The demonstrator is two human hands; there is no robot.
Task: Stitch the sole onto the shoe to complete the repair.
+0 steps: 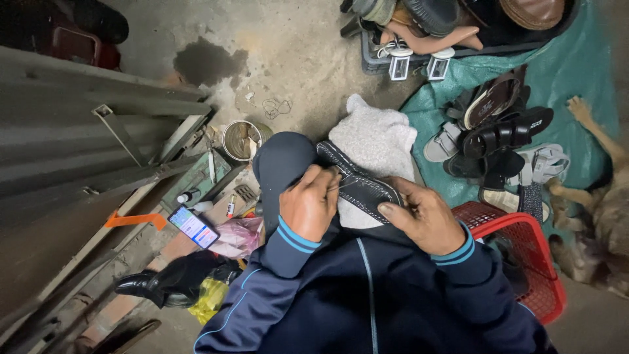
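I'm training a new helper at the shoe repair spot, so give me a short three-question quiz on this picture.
1. True or false: both hands are on the dark sandal with white stitching.
2. What lies under the sandal, on the person's lap? A) a white towel B) a newspaper C) a wooden board
3. Which side of the person is the red basket on?

Key:
1. True. The left hand and the right hand both grip it.
2. A, the white towel.
3. The person's right; the phone with its lit screen lies on their left.
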